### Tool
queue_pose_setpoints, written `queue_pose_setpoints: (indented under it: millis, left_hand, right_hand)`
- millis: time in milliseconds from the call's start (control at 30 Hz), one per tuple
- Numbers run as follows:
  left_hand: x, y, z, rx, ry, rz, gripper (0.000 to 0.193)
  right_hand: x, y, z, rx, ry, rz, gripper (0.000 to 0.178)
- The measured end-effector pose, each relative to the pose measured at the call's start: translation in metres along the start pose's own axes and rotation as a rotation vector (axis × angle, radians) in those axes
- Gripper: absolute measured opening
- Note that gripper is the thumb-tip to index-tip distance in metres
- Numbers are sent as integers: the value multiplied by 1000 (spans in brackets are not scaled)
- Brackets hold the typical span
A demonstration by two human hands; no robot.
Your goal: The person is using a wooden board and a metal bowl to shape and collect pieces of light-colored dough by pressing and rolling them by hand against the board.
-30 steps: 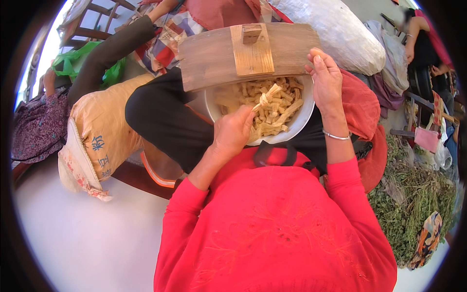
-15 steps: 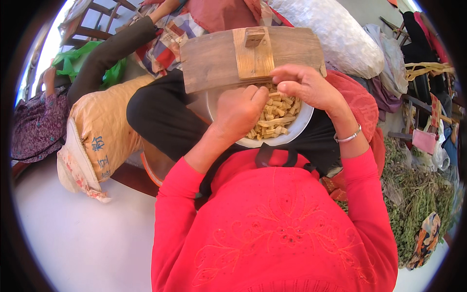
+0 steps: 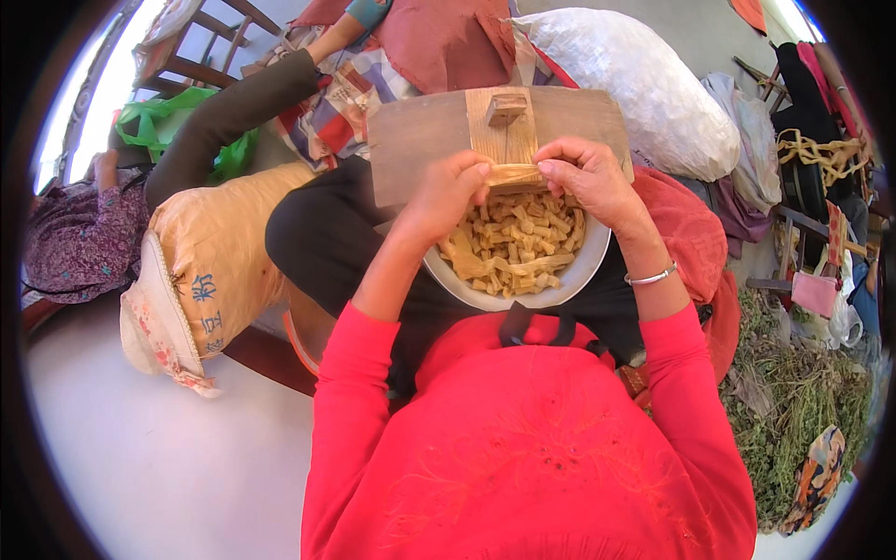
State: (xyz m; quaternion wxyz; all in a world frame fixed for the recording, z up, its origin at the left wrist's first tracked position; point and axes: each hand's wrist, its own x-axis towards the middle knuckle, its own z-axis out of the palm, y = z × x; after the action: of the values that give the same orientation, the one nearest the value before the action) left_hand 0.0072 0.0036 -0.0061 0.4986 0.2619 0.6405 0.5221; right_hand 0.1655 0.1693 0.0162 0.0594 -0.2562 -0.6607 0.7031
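Note:
A flat yellowish strip [image 3: 514,175], which looks like tofu skin, stretches level between my two hands. My left hand [image 3: 446,193] pinches one end of it with thumb and fingers. At the other end, the thumb and forefinger of my right hand [image 3: 590,183], with a silver bangle on its wrist, close on the strip. Just below sits a pale metal bowl [image 3: 598,259] in my lap, heaped with yellow knotted pieces [image 3: 519,233] of similar stuff. Behind the strip lies a wooden board [image 3: 422,131] with a small block on its lighter crosspiece, covering the bowl's far side.
A tan sack [image 3: 229,219] stands at my left, near another person's dark sleeve [image 3: 224,117]. A stuffed white sack [image 3: 644,89] lies beyond the board. Dried green plants [image 3: 793,392] are heaped on the right, below a wooden chair frame [image 3: 803,219].
My hands have come level over the bowl, the strip now taut between them. My right hand, loosely spread before, has closed on one end. The board and bowl sit lower in view.

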Motion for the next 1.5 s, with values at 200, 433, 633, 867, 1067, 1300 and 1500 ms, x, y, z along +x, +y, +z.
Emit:
queue_pose_setpoints:
  millis: [200, 433, 633, 867, 1067, 1300, 1500]
  left_hand:
    - [26, -5, -8, -16, 99, 90, 13]
    - [46, -31, -6, 587, 351, 461, 13]
    - [14, -51, -2, 521, 350, 315, 12]
    - [-45, 7, 74, -786, -137, -152, 15]
    - [-73, 14, 39, -254, -258, -243, 24]
    - [-75, 54, 34, 31, -123, 321, 28]
    - [-69, 49, 85, -145, -34, 405, 38]
  right_hand:
    - [21, 12, 9, -155, 165, -142, 8]
    - [23, 27, 19, -628, 268, -320, 6]
    - [-11, 22, 24, -838, 271, -776, 5]
    - [-22, -5, 45, -899, 362, -742, 18]
    - [-35, -10, 3, -946, 270, -580, 29]
    - [-115, -76, 54, 16, -523, -220, 18]
    - [-65, -49, 47, -199, 231, -422, 21]
